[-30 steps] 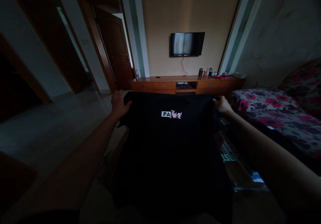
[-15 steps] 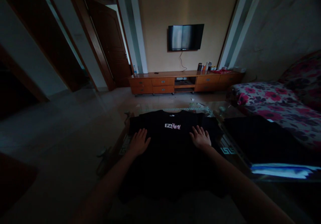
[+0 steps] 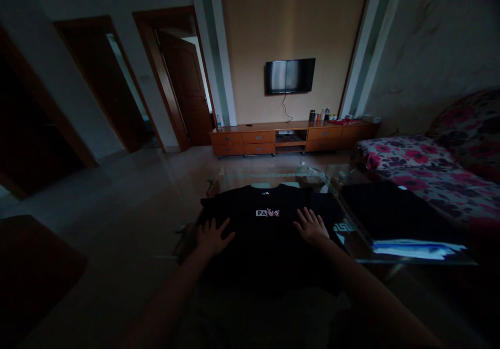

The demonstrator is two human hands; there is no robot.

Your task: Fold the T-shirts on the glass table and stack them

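A black T-shirt (image 3: 265, 245) lies spread out on a glass table (image 3: 230, 177), its neckline pointing away from me. Across its chest runs a small white and pink print. My left hand (image 3: 213, 236) rests flat on the left side of the shirt with fingers spread. On the right side, my right hand (image 3: 311, 226) lies palm down, fingers stretched out. Neither hand grips the cloth. The shirt's lower edge fades into shadow near my body.
Right of the shirt, a stack of folded dark and white clothes (image 3: 406, 213) sits on the table. Beyond it is a flowered sofa (image 3: 414, 153). A low wooden cabinet (image 3: 258, 143) stands along the far wall beneath a television (image 3: 290, 76). A dark brown block-like piece (image 3: 39, 265) stands at left.
The camera view has tilted up, so the room sits lower in the picture. My left hand's fingers are spread wider. Both hands remain on the shirt.
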